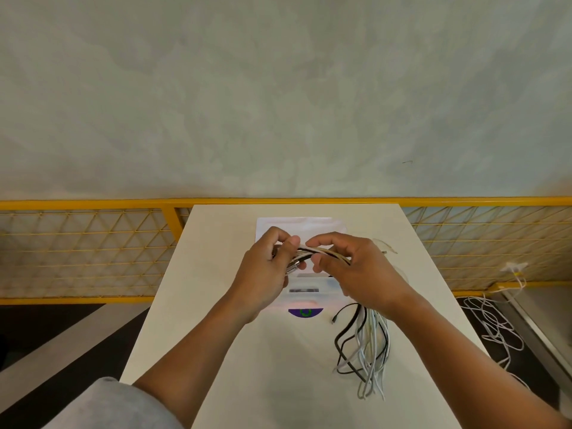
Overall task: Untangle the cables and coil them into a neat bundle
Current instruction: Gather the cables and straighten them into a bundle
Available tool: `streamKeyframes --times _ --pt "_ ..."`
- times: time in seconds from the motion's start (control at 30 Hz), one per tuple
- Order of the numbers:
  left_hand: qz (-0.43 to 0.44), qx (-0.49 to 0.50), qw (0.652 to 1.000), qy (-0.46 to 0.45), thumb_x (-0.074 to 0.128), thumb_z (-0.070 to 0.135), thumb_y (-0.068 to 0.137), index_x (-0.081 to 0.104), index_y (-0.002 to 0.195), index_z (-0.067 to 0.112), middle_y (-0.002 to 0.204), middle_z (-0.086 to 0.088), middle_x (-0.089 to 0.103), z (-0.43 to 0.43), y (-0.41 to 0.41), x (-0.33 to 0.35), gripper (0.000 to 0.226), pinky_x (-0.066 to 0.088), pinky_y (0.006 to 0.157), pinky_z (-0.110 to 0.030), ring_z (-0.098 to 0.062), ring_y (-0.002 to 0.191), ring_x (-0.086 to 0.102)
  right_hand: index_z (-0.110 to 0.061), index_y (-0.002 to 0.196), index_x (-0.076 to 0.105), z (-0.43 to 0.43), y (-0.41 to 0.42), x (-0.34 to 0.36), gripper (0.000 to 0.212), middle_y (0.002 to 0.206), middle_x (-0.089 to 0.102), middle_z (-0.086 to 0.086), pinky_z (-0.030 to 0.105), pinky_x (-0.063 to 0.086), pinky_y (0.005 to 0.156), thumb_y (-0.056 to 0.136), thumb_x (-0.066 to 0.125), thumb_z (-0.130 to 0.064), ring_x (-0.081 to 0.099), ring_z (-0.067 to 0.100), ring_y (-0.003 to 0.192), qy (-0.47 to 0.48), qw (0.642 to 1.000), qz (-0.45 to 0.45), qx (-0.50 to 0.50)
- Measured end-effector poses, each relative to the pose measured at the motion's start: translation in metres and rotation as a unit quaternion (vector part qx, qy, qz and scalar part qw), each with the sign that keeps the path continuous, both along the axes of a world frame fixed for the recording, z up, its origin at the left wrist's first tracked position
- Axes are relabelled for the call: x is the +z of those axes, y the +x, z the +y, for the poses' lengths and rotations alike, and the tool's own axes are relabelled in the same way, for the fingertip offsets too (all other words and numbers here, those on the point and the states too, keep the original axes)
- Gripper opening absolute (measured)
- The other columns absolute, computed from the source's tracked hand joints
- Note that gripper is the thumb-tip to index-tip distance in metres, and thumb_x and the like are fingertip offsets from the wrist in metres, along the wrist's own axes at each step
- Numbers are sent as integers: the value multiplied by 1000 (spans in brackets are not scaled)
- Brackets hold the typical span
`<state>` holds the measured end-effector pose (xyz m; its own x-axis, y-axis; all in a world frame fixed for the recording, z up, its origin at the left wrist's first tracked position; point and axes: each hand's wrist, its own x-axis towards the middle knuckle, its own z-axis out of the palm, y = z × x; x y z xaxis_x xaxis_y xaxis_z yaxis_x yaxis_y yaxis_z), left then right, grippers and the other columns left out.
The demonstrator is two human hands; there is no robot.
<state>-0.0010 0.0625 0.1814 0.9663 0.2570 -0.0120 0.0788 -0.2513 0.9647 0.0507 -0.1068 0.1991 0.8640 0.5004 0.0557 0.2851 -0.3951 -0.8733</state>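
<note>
A bundle of white and black cables [325, 252] was held above the white table [192, 274], spanning the gap between both sets of fingertips. It was pinched by the curled fingers and thumb of the left hand [266, 274], with metal connectors seen just below that thumb. The right hand [362, 274] was curled round it too, thumb and forefinger pinching. Loose strands [368, 345] trailed onto the table below the right wrist. A white pouch [309, 226] lay beneath the fingers.

Workshop-type test cell: yellow mesh guard fence [93, 243], bare grey wall [278, 88], plain white worktable [278, 366], stray floor cable [495, 328]
</note>
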Motion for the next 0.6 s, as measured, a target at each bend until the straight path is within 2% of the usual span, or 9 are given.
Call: streamKeyframes --times 0.2,0.3,0.43,0.53,0.6 --pt "-6 104 995 -1 43 33 105 52 89 20 87 -2 65 -1 3 -8 23 42 47 -17 -14 68 57 -29 124 70 -2 -3 -2 26 84 73 -13 6 43 54 100 60 -24 60 -9 56 -35 999 -19 11" --pt "0 99 995 -22 45 31 104 53 88 17 83 -5 64 -4 3 -9 23 40 46 -18 -15 62 55 -26 125 71 0 -7 -2 27 76 69 -24 5 44 54 100 60 -20 60 -10 58 -40 998 -32 34" --pt "-13 76 997 -11 59 47 96 53 85 12 71 -3 60 -5 1 -10 36 39 45 -18 -9 49 48 -31 128 68 4 -9 -1 32 79 66 -22 5 41 54 101 59 -18 58 -10 56 -55 997 -38 47" --pt "-9 69 998 -5 57 35 99 53 82 16 74 -3 60 -2 2 -12 27 38 44 -17 -10 52 48 -37 128 66 7 -11 -1 34 81 67 -29 7 44 58 100 60 -18 60 -4 59 -60 996 -31 66" --pt "-4 81 997 -1 53 28 101 53 80 18 77 -6 63 -1 3 -13 23 39 44 -18 -12 56 50 -38 132 64 9 -11 -5 36 91 72 -25 14 53 63 99 62 -25 65 1 70 -59 996 -15 69"
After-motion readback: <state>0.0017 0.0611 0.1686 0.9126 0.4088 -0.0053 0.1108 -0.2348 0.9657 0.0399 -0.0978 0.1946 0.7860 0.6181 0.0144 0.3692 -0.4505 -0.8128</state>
